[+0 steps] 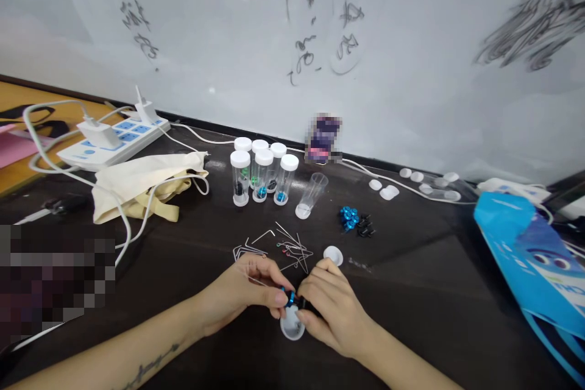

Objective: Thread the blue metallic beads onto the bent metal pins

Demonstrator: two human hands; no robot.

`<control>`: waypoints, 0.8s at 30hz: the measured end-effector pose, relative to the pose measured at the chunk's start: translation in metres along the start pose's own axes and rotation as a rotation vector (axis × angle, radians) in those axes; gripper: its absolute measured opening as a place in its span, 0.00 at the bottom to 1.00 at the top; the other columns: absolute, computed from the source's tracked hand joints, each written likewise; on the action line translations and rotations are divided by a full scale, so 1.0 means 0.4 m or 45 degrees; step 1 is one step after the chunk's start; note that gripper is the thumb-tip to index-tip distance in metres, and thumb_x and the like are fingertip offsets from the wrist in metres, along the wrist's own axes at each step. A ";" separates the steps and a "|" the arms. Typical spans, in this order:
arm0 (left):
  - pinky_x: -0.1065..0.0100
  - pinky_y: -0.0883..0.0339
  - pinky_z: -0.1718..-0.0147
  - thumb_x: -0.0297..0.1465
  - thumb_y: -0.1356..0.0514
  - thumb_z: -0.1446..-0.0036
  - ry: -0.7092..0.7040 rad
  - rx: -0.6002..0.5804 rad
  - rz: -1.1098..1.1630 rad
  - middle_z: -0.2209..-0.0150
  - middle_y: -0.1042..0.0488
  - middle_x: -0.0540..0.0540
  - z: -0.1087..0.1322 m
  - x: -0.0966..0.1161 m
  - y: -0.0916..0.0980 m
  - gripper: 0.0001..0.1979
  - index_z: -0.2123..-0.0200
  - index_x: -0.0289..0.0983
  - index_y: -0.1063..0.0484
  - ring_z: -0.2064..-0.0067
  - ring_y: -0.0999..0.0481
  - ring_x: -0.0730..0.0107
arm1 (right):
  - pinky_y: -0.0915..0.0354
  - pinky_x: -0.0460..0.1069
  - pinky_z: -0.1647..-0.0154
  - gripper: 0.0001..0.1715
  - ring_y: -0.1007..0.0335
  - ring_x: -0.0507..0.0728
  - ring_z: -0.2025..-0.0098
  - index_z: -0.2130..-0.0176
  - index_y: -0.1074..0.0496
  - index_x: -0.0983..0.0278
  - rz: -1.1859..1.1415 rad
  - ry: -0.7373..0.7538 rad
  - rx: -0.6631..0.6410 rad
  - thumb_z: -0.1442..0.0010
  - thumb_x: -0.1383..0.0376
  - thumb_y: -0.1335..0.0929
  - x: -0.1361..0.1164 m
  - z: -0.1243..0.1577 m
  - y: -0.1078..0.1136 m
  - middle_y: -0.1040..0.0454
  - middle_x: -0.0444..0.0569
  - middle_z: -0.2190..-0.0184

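Observation:
My left hand (258,283) pinches a small round blue metal piece (289,297) between thumb and fingers. Against it, my right hand (336,308) grips a small black part (301,303), mostly covered by the fingers; its kind is unclear. Just below both hands sits a white cap (292,324), hollow side up, with tiny bits inside. A second white cap (333,255) lies beyond my right fingers. Several hex keys and thin wire-like pieces (292,247) are scattered ahead of my hands. A pile of blue metal pieces (350,217) lies beside several black screws (365,228).
Several capped clear tubes (264,180) stand at the back, with an uncapped tube (313,195) tilted nearby. More white caps (417,177) lie back right. A phone (323,139) leans on the whiteboard (256,30). Left are a power strip (119,140) and cloth bag (146,180); right, a blue bag (525,250).

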State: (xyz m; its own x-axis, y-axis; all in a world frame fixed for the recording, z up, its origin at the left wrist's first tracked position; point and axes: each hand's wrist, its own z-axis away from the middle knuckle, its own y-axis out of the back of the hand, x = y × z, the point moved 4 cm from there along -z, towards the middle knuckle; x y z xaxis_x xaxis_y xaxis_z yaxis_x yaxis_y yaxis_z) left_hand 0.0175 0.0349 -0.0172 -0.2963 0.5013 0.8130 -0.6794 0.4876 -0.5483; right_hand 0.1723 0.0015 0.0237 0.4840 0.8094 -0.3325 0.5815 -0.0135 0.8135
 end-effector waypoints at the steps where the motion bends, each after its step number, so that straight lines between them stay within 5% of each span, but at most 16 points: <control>1: 0.73 0.30 0.73 0.26 0.29 0.55 0.004 0.002 -0.001 0.75 0.21 0.45 0.000 0.000 0.000 0.08 0.69 0.31 0.21 0.75 0.23 0.73 | 0.43 0.53 0.64 0.20 0.40 0.54 0.72 0.67 0.34 0.65 0.002 -0.004 -0.005 0.29 0.60 0.45 0.000 -0.001 -0.001 0.31 0.48 0.74; 9: 0.74 0.31 0.73 0.28 0.29 0.55 0.006 0.034 0.040 0.75 0.21 0.45 0.002 0.011 -0.004 0.08 0.70 0.31 0.21 0.75 0.23 0.73 | 0.41 0.51 0.63 0.05 0.33 0.54 0.67 0.58 0.35 0.65 -0.005 -0.004 0.082 0.33 0.66 0.38 -0.004 -0.002 0.006 0.27 0.49 0.66; 17: 0.74 0.31 0.73 0.28 0.29 0.56 0.023 0.027 0.031 0.75 0.21 0.44 0.003 0.009 -0.003 0.09 0.70 0.31 0.21 0.75 0.23 0.73 | 0.43 0.53 0.64 0.30 0.39 0.56 0.70 0.63 0.33 0.66 -0.032 -0.097 -0.033 0.30 0.48 0.49 0.005 -0.001 0.002 0.30 0.50 0.70; 24: 0.74 0.31 0.73 0.28 0.29 0.55 0.013 0.028 0.041 0.75 0.21 0.44 0.003 0.008 -0.001 0.08 0.69 0.30 0.21 0.75 0.23 0.73 | 0.40 0.52 0.61 0.10 0.33 0.55 0.65 0.58 0.35 0.65 -0.026 -0.016 0.044 0.30 0.62 0.40 -0.002 -0.002 0.009 0.27 0.50 0.66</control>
State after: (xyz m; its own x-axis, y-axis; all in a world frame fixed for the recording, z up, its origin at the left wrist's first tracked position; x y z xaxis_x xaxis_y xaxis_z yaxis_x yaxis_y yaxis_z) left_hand 0.0163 0.0355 -0.0143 -0.3113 0.5236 0.7930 -0.6845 0.4553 -0.5693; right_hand 0.1735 0.0013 0.0273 0.4803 0.8021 -0.3549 0.6134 -0.0180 0.7895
